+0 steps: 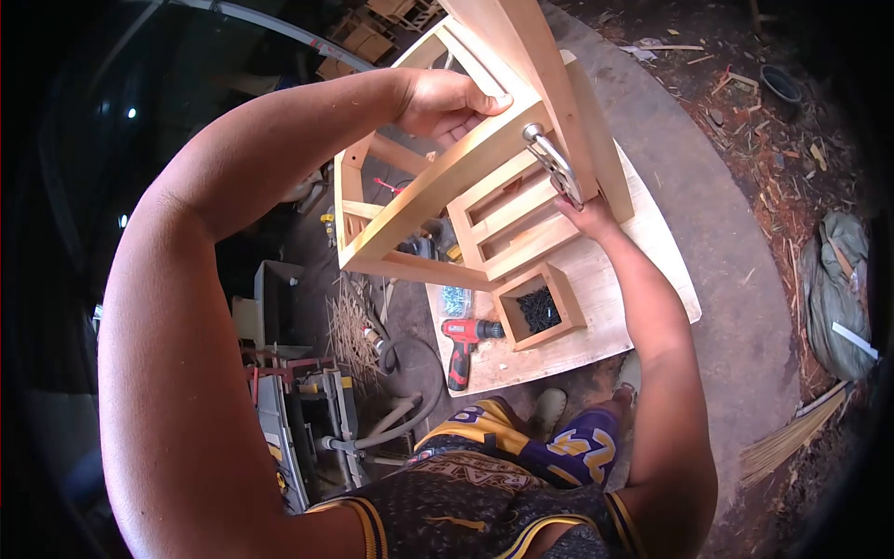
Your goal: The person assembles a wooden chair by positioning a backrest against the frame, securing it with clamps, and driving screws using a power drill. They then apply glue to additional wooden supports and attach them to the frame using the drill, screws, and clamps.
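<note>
A pale wooden furniture frame (424,207), with legs and slatted panels, stands tilted over the work table (610,317). My left hand (452,101) is closed around a rail near its top, the thumb pressed on the upper face and the fingers curled below. On the other side, my right hand (589,216) is wrapped around a shiny metal tool (551,156) with a round, disc-like end. That disc lies right at the frame's corner joint, beside a broad upright board (545,70). The tool's lower part is hidden in my fingers.
On the table's near side are an open wooden box (570,321) of dark screws, a red-and-black cordless drill (459,352) and a clear pack of screws (455,300). A grey hose (438,373) and machinery stand at left. Wood scraps and a sack (833,298) lie at right.
</note>
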`<state>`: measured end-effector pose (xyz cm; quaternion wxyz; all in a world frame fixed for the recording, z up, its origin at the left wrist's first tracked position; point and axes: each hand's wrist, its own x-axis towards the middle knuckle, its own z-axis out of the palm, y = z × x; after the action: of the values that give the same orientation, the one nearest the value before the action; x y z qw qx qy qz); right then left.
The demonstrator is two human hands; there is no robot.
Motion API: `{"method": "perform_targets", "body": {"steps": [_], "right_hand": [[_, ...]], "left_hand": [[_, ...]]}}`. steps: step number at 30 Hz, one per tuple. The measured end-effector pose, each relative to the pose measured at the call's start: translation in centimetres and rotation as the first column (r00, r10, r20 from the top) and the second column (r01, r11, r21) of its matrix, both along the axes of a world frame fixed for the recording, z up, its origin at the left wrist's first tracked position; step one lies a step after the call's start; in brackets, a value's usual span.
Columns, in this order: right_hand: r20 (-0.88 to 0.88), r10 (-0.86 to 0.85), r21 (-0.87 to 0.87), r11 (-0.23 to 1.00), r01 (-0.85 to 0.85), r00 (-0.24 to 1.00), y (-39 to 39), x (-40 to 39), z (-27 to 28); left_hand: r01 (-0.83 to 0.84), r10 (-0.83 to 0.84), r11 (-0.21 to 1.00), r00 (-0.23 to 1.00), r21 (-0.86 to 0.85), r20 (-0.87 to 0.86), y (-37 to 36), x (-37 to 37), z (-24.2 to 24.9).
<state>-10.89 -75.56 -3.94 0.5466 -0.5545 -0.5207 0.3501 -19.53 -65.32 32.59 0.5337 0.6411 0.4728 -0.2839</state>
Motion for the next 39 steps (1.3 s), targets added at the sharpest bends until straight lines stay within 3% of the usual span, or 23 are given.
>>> {"method": "perform_targets", "body": {"steps": [4, 9, 10, 11, 12, 14, 16, 18, 20, 22, 26, 28, 29, 30, 32, 34, 36, 37, 38, 39], "right_hand": [[0.107, -0.136, 0.145, 0.982, 0.12, 0.985, 1.3, -0.8, -2.8], [-0.002, -0.04, -0.11, 0.993, 0.039, 0.999, -0.5, -0.6, 0.0], [-0.009, -0.01, -0.181, 0.983, 0.009, 1.0, -1.1, -0.2, 0.5], [0.124, 0.008, -0.179, 0.984, 0.015, 0.992, -2.4, 0.1, 1.0], [0.145, 0.003, -0.192, 0.981, 0.025, 0.989, -4.0, -0.1, 0.8], [0.001, -0.188, -0.215, 0.959, 0.184, 0.982, -8.1, -0.6, 0.4], [-0.205, -0.176, -0.283, 0.952, 0.113, 0.963, -14.1, -0.8, 3.0], [-0.254, -0.233, -0.372, 0.919, 0.128, 0.939, -19.9, -1.5, 5.6], [-0.345, -0.32, -0.457, 0.878, 0.14, 0.882, -24.9, -2.9, 4.7], [-0.373, -0.357, -0.496, 0.857, 0.141, 0.856, -29.0, -4.0, 5.3], [-0.295, -0.339, -0.583, 0.805, 0.113, 0.893, -32.0, -3.8, 8.6], [-0.25, -0.262, -0.591, 0.804, 0.067, 0.932, -31.7, -2.4, 9.6], [-0.24, -0.272, -0.572, 0.815, 0.091, 0.932, -31.3, -1.7, 9.1], [-0.227, -0.271, -0.576, 0.812, 0.095, 0.935, -30.7, -1.2, 9.1], [-0.178, -0.238, -0.503, 0.856, 0.12, 0.955, -28.6, -0.2, 9.5], [-0.121, -0.233, -0.484, 0.863, 0.147, 0.965, -26.2, -0.7, 12.4], [-0.065, -0.231, -0.469, 0.866, 0.175, 0.971, -24.1, -2.2, 14.6], [-0.014, -0.249, -0.417, 0.882, 0.221, 0.968, -23.4, -3.4, 15.2], [0.033, -0.269, -0.368, 0.892, 0.262, 0.963, -22.9, -4.8, 15.6], [0.027, -0.244, -0.4, 0.886, 0.235, 0.969, -22.5, -6.0, 15.7]], "left_hand": [[-0.018, 0.018, 1.0, 1.0, 0.02, -0.009, 0.5, -0.2, -0.6], [-0.011, 0.01, 1.0, 1.0, -0.015, -0.009, 1.1, -0.5, -0.8], [-0.121, 0.124, 0.99, 0.992, -0.075, 0.03, 1.3, -0.7, -1.1], [-0.124, 0.125, 0.992, 0.991, -0.033, 0.046, 0.4, -0.5, -0.8], [-0.13, 0.129, 0.992, 0.99, 0.009, 0.063, -0.5, -0.4, -0.3], [-0.152, 0.151, 0.988, 0.984, 0.012, 0.09, -0.1, -0.9, -1.0], [-0.138, 0.131, 0.99, 0.981, 0.038, 0.142, -0.4, -1.2, -1.1], [-0.2, 0.172, 0.976, 0.949, 0.082, 0.266, -1.3, -1.7, -1.5], [-0.207, 0.168, 0.973, 0.941, 0.107, 0.293, -0.1, -2.8, -3.6], [-0.269, 0.24, 0.962, 0.905, 0.037, 0.35, -1.7, -3.2, -2.8], [-0.372, 0.323, 0.928, 0.819, 0.009, 0.473, -1.8, -3.7, -4.3], [-0.326, 0.234, 0.929, 0.885, 0.175, 0.403, -1.9, -3.3, -4.7], [-0.347, 0.239, 0.921, 0.862, 0.176, 0.447, -1.5, -3.1, -5.5], [-0.351, 0.245, 0.921, 0.856, 0.166, 0.455, -1.7, -3.2, -5.0], [-0.399, 0.367, 0.916, 0.786, -0.045, 0.497, -2.0, -3.5, -3.9], [-0.39, 0.371, 0.917, 0.762, -0.08, 0.531, -2.2, -4.0, -3.3], [-0.307, 0.214, 0.946, 0.836, 0.106, 0.506, -2.4, -5.4, -2.4], [-0.156, -0.004, 0.928, 0.904, 0.338, 0.427, -2.2, -6.4, -2.2], [0.02, -0.201, 0.868, 0.927, 0.496, 0.315, -2.0, -7.8, -2.8], [-0.04, -0.29, 0.77, 0.867, 0.637, 0.405, -3.6, -10.3, -2.0]]}}
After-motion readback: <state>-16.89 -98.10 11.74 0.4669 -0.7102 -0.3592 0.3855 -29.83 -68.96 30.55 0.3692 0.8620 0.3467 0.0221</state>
